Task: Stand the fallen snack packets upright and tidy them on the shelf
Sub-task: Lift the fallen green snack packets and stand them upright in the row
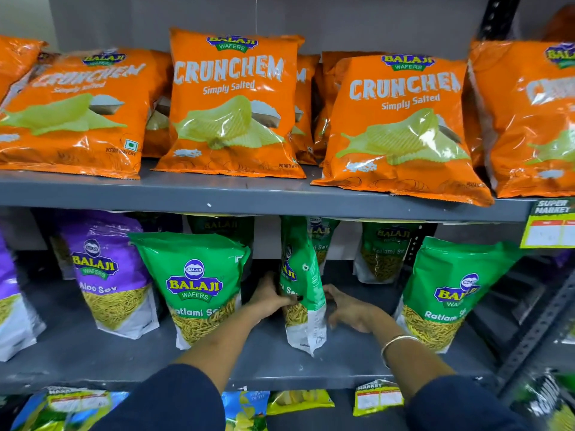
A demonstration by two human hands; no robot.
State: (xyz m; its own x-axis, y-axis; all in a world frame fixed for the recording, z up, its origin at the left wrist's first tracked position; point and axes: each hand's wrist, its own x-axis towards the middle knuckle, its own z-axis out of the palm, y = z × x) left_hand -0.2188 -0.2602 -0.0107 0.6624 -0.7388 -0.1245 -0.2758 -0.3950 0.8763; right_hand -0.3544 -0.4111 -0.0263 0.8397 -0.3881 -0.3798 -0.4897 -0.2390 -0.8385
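On the middle grey shelf (93, 356) a green Ratlami Sev packet (303, 284) stands upright, turned edge-on toward me. My left hand (269, 298) grips its left side, thumb across the front. My right hand (348, 309) is at its right side, fingers curled at the packet's edge. Upright green Ratlami Sev packets stand to the left (199, 287) and to the right (448, 293). More green packets (384, 253) stand behind. Two purple Aloo Sev packets (109, 275) stand at the left.
The upper shelf (249, 194) carries a row of orange Crunchem wafer packets (231, 104), some leaning back. A yellow-green price tag (549, 225) hangs at the right. A perforated metal upright (535, 325) runs down the right side. Blue and yellow packets (245, 409) lie on the shelf below.
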